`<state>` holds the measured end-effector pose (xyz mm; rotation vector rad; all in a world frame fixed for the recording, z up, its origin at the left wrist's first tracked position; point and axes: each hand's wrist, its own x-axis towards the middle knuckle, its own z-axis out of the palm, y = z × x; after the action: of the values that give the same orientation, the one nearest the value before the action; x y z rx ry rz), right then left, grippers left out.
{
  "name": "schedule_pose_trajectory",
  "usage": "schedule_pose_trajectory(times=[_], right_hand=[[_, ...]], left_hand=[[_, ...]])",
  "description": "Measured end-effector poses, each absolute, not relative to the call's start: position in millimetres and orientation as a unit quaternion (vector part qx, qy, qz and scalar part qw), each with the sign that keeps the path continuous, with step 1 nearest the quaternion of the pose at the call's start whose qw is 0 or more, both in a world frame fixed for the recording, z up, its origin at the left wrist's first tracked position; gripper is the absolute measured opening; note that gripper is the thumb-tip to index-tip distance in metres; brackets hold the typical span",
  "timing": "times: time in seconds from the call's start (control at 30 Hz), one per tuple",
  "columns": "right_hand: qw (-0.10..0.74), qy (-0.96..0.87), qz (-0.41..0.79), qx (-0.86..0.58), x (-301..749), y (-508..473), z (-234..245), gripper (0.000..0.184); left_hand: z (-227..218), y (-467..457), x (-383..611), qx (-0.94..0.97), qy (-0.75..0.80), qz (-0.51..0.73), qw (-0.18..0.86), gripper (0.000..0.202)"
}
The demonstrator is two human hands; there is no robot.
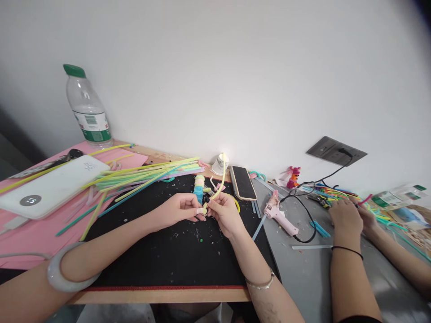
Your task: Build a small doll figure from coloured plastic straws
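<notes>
In the head view, a yellow pipe cleaner (223, 172) is gripped by the right hand (225, 214), its free end upward; a pale bent piece (204, 209) is pinched by the left hand (183, 209) just beside, over the black mat (144, 258). Bends are best made in small turns, with the left pinch held steady.

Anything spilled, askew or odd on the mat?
Yes: pale scraps and a green fleck litter the black mat near the left hand and right hand, looking like untidied debris. No liquid spill visible.
</notes>
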<state>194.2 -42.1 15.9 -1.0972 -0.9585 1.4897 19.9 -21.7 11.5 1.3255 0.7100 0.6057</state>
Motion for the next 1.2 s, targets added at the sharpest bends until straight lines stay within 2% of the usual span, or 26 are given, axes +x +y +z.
schedule_pose_trajectory(times=[0.3, 0.57, 0.9, 1.2], right_hand=[[0.542, -0.377, 0.605, -0.444, 198, -39, 13, 0.025], [0.554, -0.363, 0.598, -0.452, 198, -39, 15, 0.021], [0.546, -0.358, 0.61, -0.449, 197, -39, 15, 0.025], [0.557, -0.355, 0.613, -0.433, 199, -39, 14, 0.023]], left_hand=[[9, -19, 20, 0.605, 0.334, 0.289, 0.662, 0.027], [1, -15, 18, 0.585, 0.355, 0.353, 0.638, 0.021], [2, -16, 18, 0.592, 0.354, 0.354, 0.632, 0.016], [-3, -14, 17, 0.593, 0.336, 0.356, 0.639, 0.025]])
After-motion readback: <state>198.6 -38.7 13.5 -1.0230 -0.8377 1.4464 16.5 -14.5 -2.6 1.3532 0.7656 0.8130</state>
